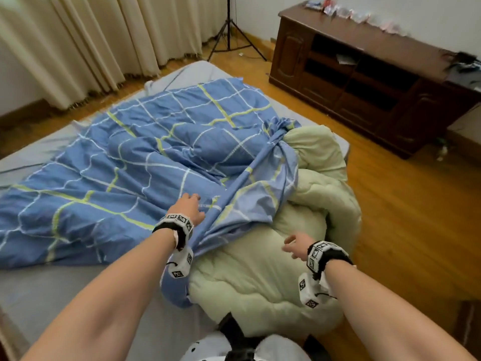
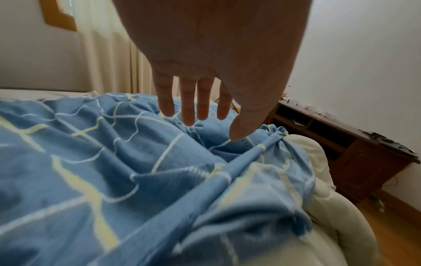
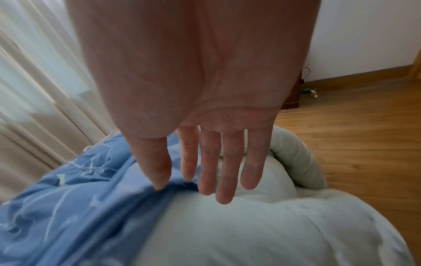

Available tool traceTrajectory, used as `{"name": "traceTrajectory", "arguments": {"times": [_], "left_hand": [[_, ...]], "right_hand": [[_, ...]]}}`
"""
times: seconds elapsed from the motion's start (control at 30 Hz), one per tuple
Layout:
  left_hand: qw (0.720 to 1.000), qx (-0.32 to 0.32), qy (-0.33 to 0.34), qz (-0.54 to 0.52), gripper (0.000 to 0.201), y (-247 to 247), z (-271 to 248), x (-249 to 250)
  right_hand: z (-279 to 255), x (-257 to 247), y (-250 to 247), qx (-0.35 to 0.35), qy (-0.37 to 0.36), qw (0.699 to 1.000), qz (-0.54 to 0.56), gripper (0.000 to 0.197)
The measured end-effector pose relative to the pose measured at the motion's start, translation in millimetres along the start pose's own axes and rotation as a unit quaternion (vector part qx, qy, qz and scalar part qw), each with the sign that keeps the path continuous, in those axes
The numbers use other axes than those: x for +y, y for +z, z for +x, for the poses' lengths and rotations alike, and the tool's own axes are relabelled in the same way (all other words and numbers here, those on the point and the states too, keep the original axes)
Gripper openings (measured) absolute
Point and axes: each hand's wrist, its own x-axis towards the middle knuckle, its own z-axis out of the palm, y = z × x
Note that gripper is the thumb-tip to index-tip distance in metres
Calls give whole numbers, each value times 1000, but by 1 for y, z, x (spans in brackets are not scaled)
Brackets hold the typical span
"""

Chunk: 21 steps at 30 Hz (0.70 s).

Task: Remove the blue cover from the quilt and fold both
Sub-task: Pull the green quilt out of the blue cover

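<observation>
The blue checked cover [image 1: 109, 183] lies crumpled across the bed, its bunched opening [image 1: 276, 136] drawn back from the pale green quilt [image 1: 260, 272]. The quilt bulges out at the bed's right edge, partly bare. My left hand [image 1: 191, 204] hovers just above the cover near its opening edge, fingers straight and spread [image 2: 189, 108], holding nothing. My right hand [image 1: 295, 243] floats over the bare quilt [image 3: 273, 225] with straight fingers [image 3: 209, 171], empty. In the right wrist view the thumb tip comes close to the cover's edge [image 3: 91, 207].
A grey sheet [image 1: 39, 290] covers the mattress. A dark wooden cabinet [image 1: 364, 82] stands at the right wall across a strip of wood floor [image 1: 416, 217]. A black tripod [image 1: 229, 35] and beige curtains [image 1: 91, 43] are at the far side.
</observation>
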Motion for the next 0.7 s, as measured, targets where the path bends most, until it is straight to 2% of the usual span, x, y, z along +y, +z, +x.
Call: {"name": "traceTrajectory", "arguments": {"times": [0.1,0.27,0.37,0.43,0.53,0.7], "left_hand": [[999,-26,19,-15,68,-15,23,16],[997,-42,43,-39,72,-24,64,54],[994,-67,46,-74,80,-15,94,80],[992,-76,36,-94,86,-4,119,97],[991,-89,2,-98,99,20,166,118],[981,-130,-61,-133,127,74,245,130]], "right_hand": [[13,-23,-22,31,-5,998,49,8],[61,-38,-53,30,21,988,148,16],[105,-43,-68,39,33,985,166,38],[140,-46,-73,30,49,975,216,48],[199,-47,-73,17,99,945,312,71],[281,-36,-58,2,209,911,356,107]]}}
